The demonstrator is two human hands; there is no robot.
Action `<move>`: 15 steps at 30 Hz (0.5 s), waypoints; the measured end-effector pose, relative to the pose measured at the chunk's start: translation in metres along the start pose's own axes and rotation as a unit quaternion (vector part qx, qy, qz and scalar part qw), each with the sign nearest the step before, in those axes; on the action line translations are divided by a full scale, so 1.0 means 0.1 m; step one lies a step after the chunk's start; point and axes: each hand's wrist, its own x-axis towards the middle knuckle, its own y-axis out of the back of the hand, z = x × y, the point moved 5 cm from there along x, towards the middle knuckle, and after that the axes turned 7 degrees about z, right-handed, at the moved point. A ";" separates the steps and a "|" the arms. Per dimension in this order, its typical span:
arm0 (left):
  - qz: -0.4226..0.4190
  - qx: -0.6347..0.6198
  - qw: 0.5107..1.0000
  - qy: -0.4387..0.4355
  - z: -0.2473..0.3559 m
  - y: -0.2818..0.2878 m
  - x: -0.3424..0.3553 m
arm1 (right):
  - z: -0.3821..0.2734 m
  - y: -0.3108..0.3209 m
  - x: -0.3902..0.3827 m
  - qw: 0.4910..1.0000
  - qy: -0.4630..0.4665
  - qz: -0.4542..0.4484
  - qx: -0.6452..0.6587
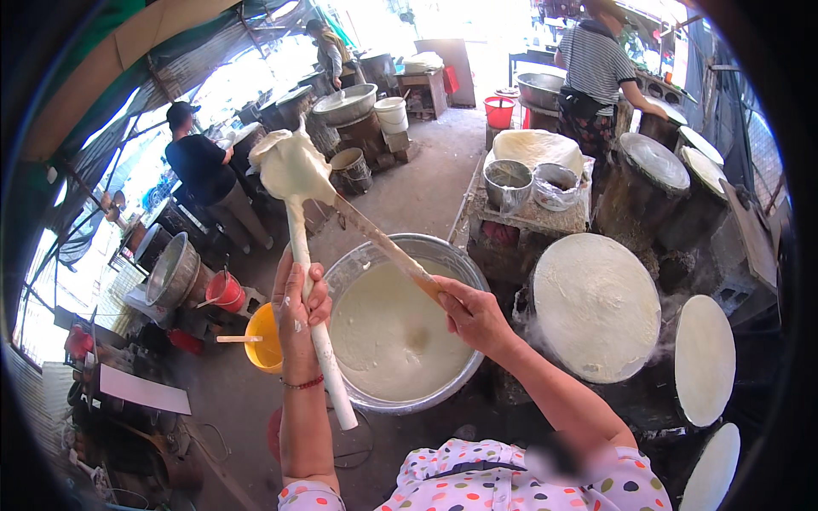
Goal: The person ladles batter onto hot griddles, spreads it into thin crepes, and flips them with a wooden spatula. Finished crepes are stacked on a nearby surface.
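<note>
the large metal basin (417,406) is holding pale batter (392,341). the left hand (300,313) is gripping a white rod (331,375), fingers curling around it; the right hand (467,315) is clasping a wooden handle (388,247), thumb pressing against fingers. both are meeting at a batter-coated head (294,166), raised to the basin's upper left. the step in hand is apparently scraping batter off the head; the next move is probably calling for steering drips into the basin.

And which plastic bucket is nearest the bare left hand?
The round yellow plastic bucket with a pale stick across its rim; the red plastic buckets and white plastic bucket stand farther from the left hand.
</note>
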 end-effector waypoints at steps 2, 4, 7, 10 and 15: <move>0.029 0.031 0.999 0.002 -0.05 0.07 -0.01 | 0.05 0.04 -0.02 0.984 0.130 0.081 -0.088; 0.081 -0.022 0.993 0.085 -0.24 0.28 -0.07 | 0.14 0.04 -0.03 0.955 0.199 0.125 -0.181; 0.064 -0.420 0.835 0.350 -0.68 0.51 -0.21 | 0.47 0.10 -0.25 0.924 0.180 0.127 -0.313; 0.059 -0.457 0.784 0.416 -0.98 0.30 -0.35 | 0.65 0.43 -0.47 0.886 0.160 0.154 -0.407; -0.016 -0.422 0.746 0.515 -1.13 -0.44 -0.49 | 0.52 1.02 -1.09 0.819 0.218 0.314 -0.429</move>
